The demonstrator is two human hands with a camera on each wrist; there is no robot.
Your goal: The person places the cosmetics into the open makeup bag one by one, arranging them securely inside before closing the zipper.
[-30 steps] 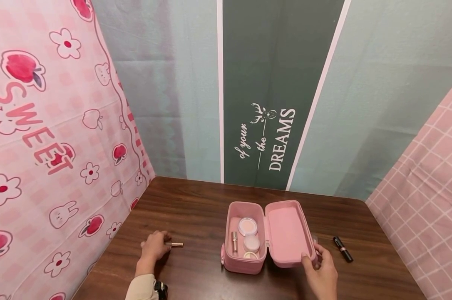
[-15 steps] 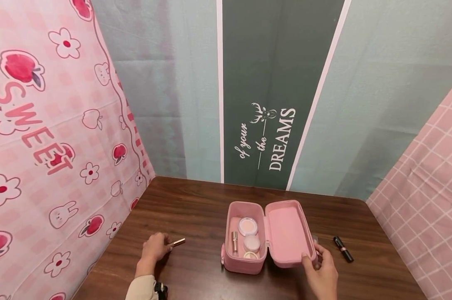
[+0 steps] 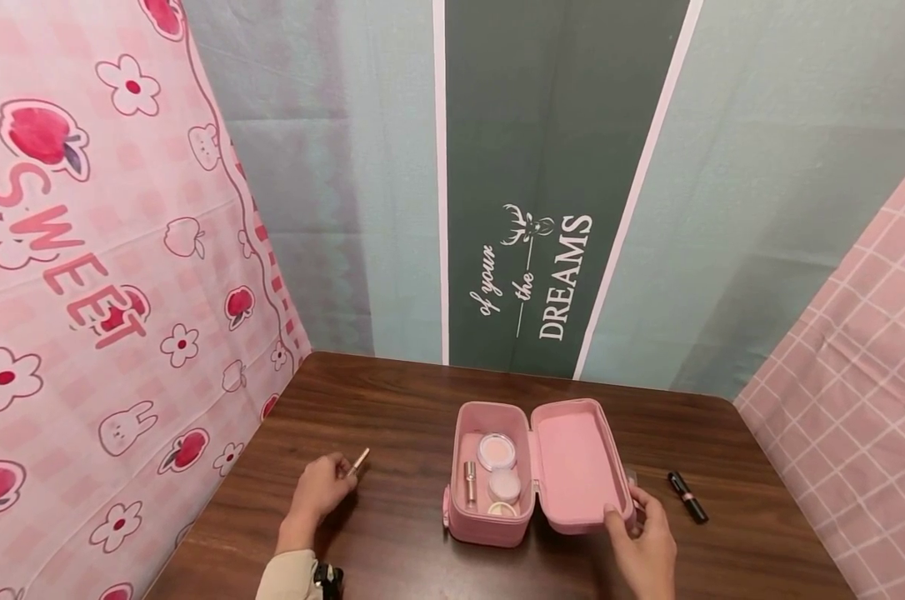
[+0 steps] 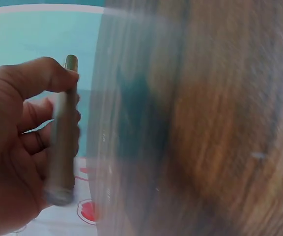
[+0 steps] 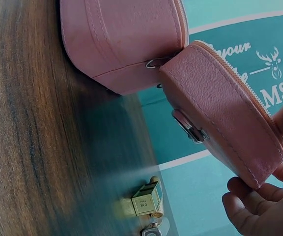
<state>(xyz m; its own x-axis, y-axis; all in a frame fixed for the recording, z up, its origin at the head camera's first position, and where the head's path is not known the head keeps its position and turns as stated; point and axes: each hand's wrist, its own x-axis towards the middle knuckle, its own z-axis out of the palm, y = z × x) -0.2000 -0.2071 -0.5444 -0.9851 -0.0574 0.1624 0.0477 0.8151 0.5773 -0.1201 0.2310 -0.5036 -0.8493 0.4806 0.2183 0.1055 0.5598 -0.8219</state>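
My left hand [image 3: 323, 486] pinches a slim gold cosmetic tube [image 3: 358, 461] between thumb and fingers, left of the case. In the left wrist view this tube [image 4: 63, 142] stands nearly upright and is blurred. A pink makeup case [image 3: 488, 532] stands unzipped on the table, its lid [image 3: 578, 467] folded out to the right. My right hand [image 3: 643, 540] grips the lid's near right corner, thumb on the rim and fingers underneath. Inside the case lie a round compact [image 3: 496, 452], a pale round jar [image 3: 504, 486], a gold lipstick tube [image 3: 470, 483] and a round gold-rimmed item [image 3: 502, 510].
A black tube with a pink band [image 3: 687, 497] lies on the brown wooden table [image 3: 392, 400], right of the lid. The right wrist view shows a small gold box [image 5: 144, 202] low down. Printed cloths hang behind and at both sides.
My left hand has lifted and moved slightly right and away, and the gold tube has swung from lying level to pointing up and right. My right hand and the case stay put.
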